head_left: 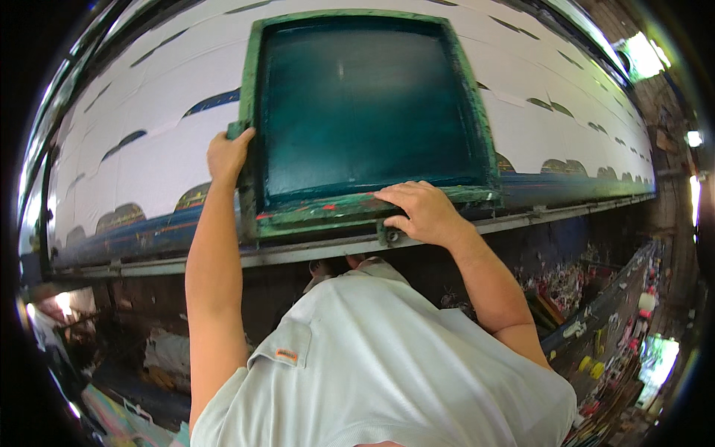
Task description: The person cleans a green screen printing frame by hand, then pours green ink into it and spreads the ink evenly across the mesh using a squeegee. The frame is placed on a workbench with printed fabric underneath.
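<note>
A screen printing frame (pixel 320 214) with a worn green wooden border lies over white cloth (pixel 175 74) on a long table. Dark teal mesh (pixel 365 112) fills its inside, and red marks show on the near rail. My left hand (pixel 228 158) is closed around the frame's left side, by a small block, thumb on top. On the near rail, right of its middle, rests my right hand (pixel 423 211), with fingers over the top and the thumb lower at the front face. Its grip looks closed on the rail.
A pale metal rail (pixel 298 255) runs along the table's near edge, close to my body. Dark scalloped gaps (pixel 212 102) show in the cloth. At the lower right stands a cluttered ledge (pixel 618 328) with a yellow roll (pixel 592 366). A pale bundle (pixel 167 350) lies at the lower left.
</note>
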Motion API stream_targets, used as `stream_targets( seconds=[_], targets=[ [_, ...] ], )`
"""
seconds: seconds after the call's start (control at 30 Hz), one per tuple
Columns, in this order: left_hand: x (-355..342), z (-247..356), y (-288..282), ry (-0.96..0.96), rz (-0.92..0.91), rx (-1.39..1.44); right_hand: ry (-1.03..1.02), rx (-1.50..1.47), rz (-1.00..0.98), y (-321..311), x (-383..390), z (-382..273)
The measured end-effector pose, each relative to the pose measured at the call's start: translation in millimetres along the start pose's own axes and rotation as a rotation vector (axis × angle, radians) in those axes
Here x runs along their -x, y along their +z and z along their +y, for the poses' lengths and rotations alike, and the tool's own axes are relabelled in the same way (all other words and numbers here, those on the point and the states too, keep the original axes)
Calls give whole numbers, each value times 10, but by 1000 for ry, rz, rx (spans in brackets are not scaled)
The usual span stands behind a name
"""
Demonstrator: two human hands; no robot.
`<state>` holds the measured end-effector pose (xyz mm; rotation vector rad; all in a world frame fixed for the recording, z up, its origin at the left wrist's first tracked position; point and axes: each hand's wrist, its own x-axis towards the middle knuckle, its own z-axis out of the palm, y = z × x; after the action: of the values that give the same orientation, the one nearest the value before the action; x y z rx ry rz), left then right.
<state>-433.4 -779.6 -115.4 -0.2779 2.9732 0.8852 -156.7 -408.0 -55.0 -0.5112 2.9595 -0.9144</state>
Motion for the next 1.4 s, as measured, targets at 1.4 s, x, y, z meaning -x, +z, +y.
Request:
stream_targets(
  seconds=[1.4],
  targets=[
    [-64,-256,161,-158,29,286,158,-1086,624,-701,1401,2976]
  ],
)
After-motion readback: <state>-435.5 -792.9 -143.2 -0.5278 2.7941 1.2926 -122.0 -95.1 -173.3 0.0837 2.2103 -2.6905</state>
